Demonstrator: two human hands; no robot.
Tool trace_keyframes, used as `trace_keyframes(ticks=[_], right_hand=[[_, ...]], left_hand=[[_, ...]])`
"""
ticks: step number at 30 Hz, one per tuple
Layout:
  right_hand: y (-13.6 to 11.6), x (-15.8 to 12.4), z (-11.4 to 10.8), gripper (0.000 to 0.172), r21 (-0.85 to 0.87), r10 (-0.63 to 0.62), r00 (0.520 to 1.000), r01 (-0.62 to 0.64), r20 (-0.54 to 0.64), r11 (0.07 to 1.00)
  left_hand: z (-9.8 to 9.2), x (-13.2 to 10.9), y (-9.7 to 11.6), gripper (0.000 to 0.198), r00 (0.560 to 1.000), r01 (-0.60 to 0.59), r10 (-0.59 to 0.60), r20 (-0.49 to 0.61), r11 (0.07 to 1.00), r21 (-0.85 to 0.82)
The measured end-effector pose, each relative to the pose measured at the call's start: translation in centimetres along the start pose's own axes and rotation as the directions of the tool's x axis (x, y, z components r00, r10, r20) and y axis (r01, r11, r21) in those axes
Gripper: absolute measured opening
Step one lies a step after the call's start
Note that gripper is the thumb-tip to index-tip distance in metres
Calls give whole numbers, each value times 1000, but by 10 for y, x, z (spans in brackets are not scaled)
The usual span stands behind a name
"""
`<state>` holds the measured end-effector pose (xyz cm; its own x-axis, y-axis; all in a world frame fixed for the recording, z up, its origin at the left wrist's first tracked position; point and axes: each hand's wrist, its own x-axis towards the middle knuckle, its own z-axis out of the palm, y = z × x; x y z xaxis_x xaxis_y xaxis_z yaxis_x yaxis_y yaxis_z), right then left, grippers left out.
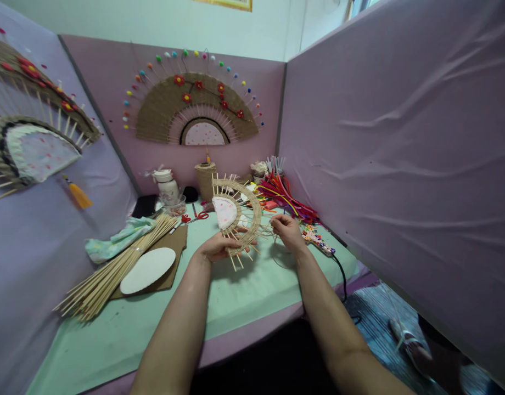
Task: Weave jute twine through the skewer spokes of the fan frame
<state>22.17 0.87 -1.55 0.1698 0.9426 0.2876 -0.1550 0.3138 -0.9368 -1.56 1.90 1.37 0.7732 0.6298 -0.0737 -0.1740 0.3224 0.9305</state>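
Observation:
My left hand (220,246) grips the lower end of a small half-round woven fan (256,211) and holds it up over the table. Thin wooden sticks radiate from the fan's white spotted centre (226,213), with twine woven across them in an inner and an outer band. To the right of the fan, my right hand (289,230) is closed in a pinch on a thin strand of twine (274,237). The strand runs toward the fan's outer band and also hangs in a loop below the hand.
Bundled sticks (124,263), a white oval card (149,270) and cardboard (179,247) lie left. Behind are scissors (202,215), a twine spool (205,181) and a white bottle (167,186). Pipe cleaners (287,198) and a decorated glue gun (318,241) with black cord are right. Partitions enclose the table.

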Motion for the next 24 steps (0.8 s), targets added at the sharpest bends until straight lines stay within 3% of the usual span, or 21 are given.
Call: trace_keyframes(ticks=[7,12,16,20,24], right_hand=[[9,0,15,31,66,3,997,2,-75,998],[7,-2,14,31,25,-24,992,27,-124,999],[4,-4,10,27,0,-60,989,61,-137,998],[-2,-7,5,21,-208,-201,976,180,-83,961],[-7,-8,-2,17,-390,-384,923,341,-35,855]], left_hand=[[10,6,-7,53,994,-27,28,103,1000,-15],[15,9,-7,41,997,-60,66,40,989,-133],[11,7,-5,37,999,-36,39,26,995,-94],[6,2,-2,37,999,-7,8,41,1000,-17],[-2,-4,1,36,999,17,-18,41,1000,18]])
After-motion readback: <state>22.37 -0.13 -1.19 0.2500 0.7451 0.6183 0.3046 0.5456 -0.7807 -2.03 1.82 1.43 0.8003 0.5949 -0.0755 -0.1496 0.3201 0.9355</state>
